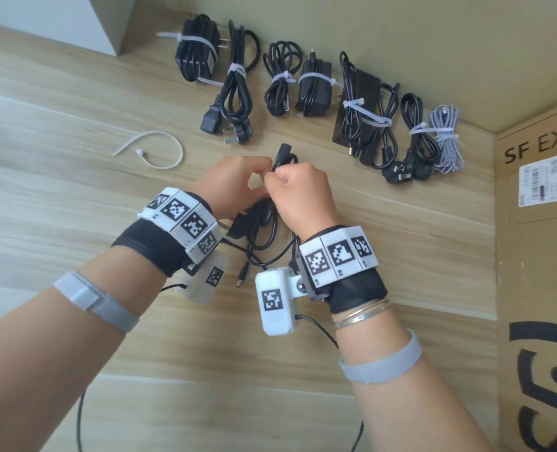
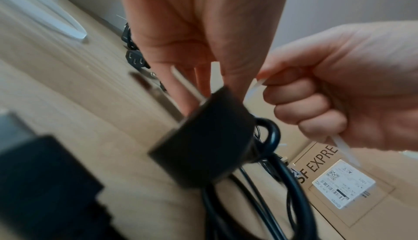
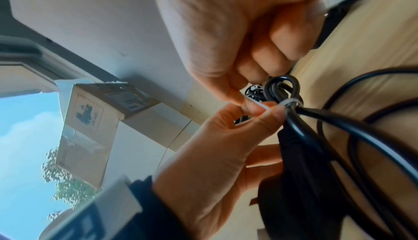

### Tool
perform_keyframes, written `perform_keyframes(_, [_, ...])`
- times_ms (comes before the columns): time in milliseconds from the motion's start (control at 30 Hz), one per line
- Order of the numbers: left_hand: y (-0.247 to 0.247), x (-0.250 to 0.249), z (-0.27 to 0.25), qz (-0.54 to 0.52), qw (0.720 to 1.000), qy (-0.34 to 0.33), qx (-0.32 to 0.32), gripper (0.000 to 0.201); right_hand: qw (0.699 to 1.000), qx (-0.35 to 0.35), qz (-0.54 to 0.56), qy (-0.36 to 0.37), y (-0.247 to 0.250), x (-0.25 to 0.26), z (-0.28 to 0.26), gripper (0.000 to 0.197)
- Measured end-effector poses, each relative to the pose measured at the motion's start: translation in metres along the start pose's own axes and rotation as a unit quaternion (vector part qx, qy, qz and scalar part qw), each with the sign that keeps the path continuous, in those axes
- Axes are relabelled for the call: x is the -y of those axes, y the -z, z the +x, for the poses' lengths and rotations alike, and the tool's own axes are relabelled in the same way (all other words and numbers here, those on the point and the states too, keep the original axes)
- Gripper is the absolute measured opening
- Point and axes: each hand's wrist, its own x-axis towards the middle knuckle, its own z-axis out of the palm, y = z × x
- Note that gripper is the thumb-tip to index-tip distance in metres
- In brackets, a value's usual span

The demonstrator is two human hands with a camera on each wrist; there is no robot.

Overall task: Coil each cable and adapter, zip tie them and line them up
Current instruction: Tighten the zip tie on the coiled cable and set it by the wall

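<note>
Head view: from above, angled forward and down over both wrists, taking in the grip and the wooden table [image 1: 75, 197] beyond it. Left wrist view: close beneath the grip, facing right toward the cardboard box [image 2: 353, 190]. Right wrist view: close, facing left. Shared by all: the grip itself.

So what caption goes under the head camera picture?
Two hands zip-tying a black cable, with tied bundles lined up behind.

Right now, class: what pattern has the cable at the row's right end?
The braided cable is white-and-grey speckled; head view shows it best.
</note>
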Motion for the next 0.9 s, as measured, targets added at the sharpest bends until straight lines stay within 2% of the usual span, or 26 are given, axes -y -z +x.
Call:
perform_keyframes(133, [0.001, 0.003, 0.002, 0.001, 1.0, -0.002, 0.028, 0.034, 1.0, 0.006, 0.011, -0.013, -0.001, -0.003, -0.003, 0.051])
perform_keyframes(233, [0.008, 0.002, 0.005, 0.008, 1.0, 0.007, 0.022, 0.022, 1.0, 0.002, -0.003, -0.007, 0.007, -0.006, 0.001, 0.05])
perform_keyframes(333, [0.016, -0.002, 0.005, -0.031, 0.999, 0.013, -0.007, 0.015, 0.999, -0.01, -0.01, 0.028, 0.019, -0.013, 0.004, 0.041])
perform_keyframes(467, [0.027, -0.013, 0.007, -0.105, 0.994, -0.001, -0.016, 0.021, 0.99, -0.098, -0.047, 0.089, 0.027, -0.023, 0.006, 0.02])
perform_keyframes(533, [0.03, -0.02, 0.009, -0.148, 0.989, 0.003, -0.032, 0.019, 0.984, -0.131, -0.039, 0.111, 0.03, -0.022, 0.006, 0.017])
perform_keyframes(633, [0.032, -0.024, 0.011, -0.185, 0.981, 0.003, -0.056, 0.023, 0.989, -0.109, -0.003, 0.101, 0.033, -0.014, 0.005, 0.021])
perform_keyframes(700, [0.031, -0.026, 0.012, -0.215, 0.975, 0.013, -0.058, 0.025, 0.993, -0.086, -0.03, 0.08, 0.033, -0.01, 0.003, 0.025])
perform_keyframes(833, [0.027, -0.028, 0.011, -0.252, 0.966, 0.032, -0.042, 0.022, 0.999, -0.001, -0.001, 0.035, 0.028, -0.005, 0.0, 0.026])
perform_keyframes(900, [0.026, -0.028, 0.012, -0.254, 0.966, 0.038, -0.022, 0.023, 1.0, 0.016, 0.009, 0.018, 0.025, -0.008, 0.001, 0.024])
